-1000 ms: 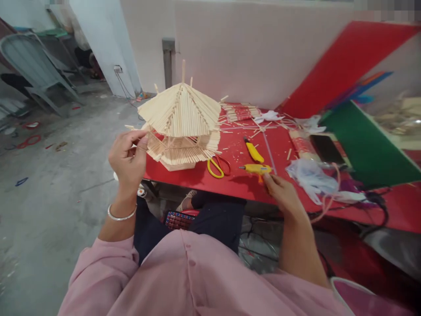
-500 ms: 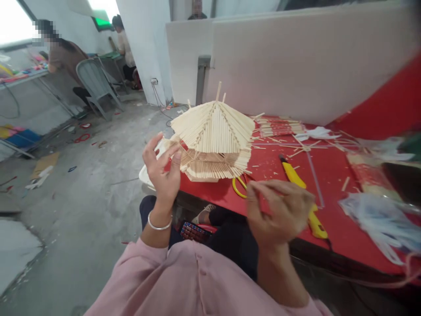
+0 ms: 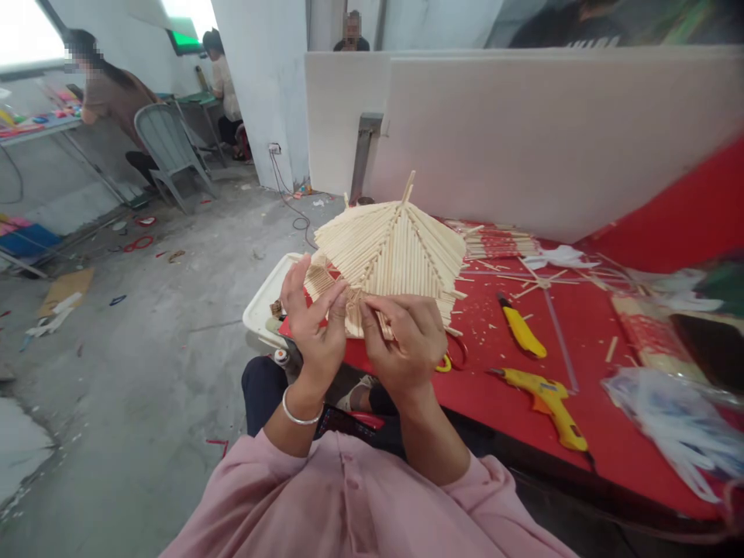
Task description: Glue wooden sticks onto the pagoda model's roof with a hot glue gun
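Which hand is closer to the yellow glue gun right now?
Right. The right hand is to the left of the glue gun, not touching it; the left hand is farther left, on the right hand's far side.

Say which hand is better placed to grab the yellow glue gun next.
Probably the right hand: the glue gun lies to its right on the red table, while the left hand is farther off.
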`<state>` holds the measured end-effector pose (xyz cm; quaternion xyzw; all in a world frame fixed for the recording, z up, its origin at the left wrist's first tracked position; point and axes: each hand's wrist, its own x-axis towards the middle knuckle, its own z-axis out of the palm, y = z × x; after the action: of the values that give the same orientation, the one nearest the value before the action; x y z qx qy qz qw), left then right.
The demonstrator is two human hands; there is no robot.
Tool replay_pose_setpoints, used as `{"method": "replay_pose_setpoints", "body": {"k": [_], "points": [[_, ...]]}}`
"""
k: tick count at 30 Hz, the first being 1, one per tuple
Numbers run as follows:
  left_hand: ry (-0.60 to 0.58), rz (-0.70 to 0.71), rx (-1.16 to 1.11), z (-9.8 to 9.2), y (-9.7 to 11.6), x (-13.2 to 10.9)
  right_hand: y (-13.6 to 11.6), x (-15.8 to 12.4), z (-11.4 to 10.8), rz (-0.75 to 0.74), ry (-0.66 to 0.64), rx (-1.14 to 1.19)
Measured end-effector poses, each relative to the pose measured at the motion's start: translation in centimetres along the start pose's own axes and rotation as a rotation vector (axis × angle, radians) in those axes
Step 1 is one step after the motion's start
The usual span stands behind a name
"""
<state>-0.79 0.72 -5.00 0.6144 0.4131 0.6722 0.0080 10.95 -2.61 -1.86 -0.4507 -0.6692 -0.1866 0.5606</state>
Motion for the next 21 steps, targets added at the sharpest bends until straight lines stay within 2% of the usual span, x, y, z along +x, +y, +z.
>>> {"method": "replay_pose_setpoints", "body": {"k": [5,13,21], "points": [[0.006,0.004,-0.059,0.6,-0.2,0.1,0.2,0.5,0.4,0.026,0.007,-0.011],[0.006,0.040,-0.068,0.9,-0.5,0.3,0.2,0.8,0.5,-0.019,-0.010,-0.042],[0.006,0.082,-0.006,1.3,-1.0,0.3,0.7,0.2,0.8,0.014,-0.027,-0.047]]}}
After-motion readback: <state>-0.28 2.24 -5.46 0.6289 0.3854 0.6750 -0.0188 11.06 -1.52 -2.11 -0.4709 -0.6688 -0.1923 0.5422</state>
